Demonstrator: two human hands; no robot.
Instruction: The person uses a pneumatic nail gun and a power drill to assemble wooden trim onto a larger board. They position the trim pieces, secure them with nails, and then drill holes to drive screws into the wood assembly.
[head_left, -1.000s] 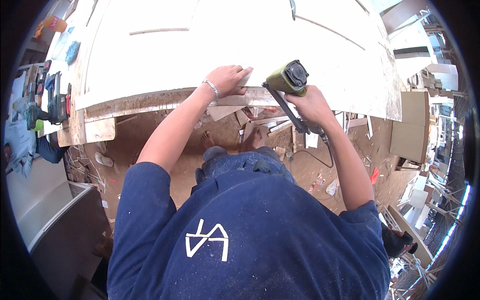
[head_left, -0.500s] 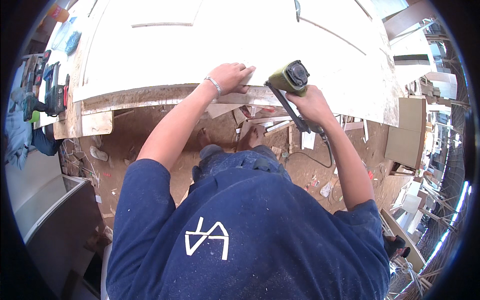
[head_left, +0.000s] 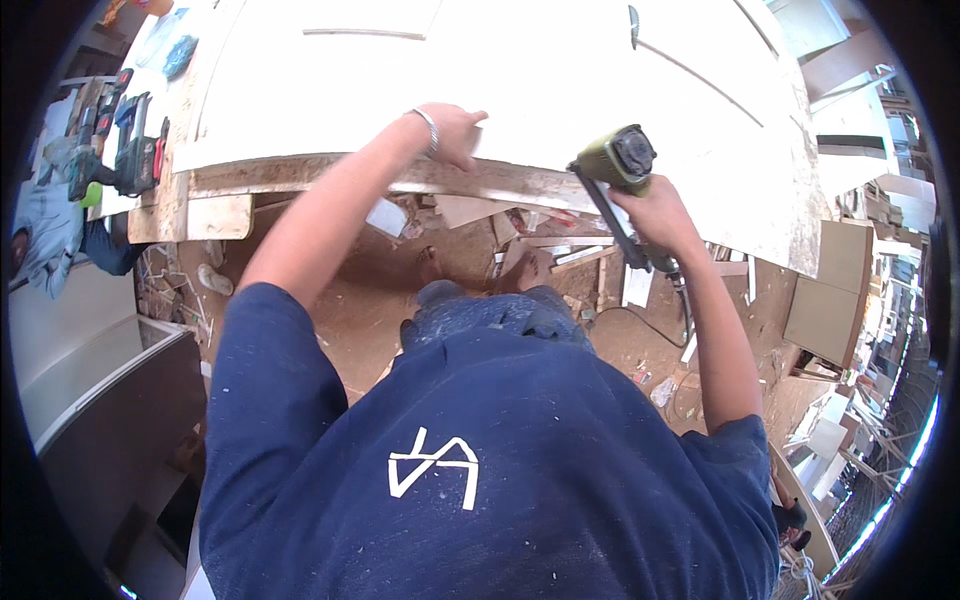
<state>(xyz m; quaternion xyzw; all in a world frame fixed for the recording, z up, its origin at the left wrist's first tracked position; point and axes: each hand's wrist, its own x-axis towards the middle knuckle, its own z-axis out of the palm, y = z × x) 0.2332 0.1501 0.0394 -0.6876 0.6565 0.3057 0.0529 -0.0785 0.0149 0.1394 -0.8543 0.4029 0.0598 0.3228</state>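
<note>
My right hand (head_left: pixel 662 217) is wrapped round the grip of a green nail gun (head_left: pixel 617 162) with a black cap and a slim dark magazine. Its nose is over the near edge of a large white board (head_left: pixel 560 90), and a thin hose (head_left: pixel 640 322) hangs from its grip. To the left of it, my left hand (head_left: pixel 452 134) is at the board's near edge with index finger and thumb apart, slightly blurred, holding nothing visible. Whether it touches the board I cannot tell. Along that edge runs a bare wooden strip (head_left: pixel 290 177).
Cordless power tools (head_left: pixel 135 160) lie at the left end of the bench, near a person in a light blue garment (head_left: pixel 48 245). Wood offcuts (head_left: pixel 570 255) litter the dirt floor below. A brown panelled cabinet piece (head_left: pixel 825 290) stands at the right.
My left hand has moved left along the board's edge, away from the nail gun. The nail gun stays in my right hand. The whole view has shifted a little.
</note>
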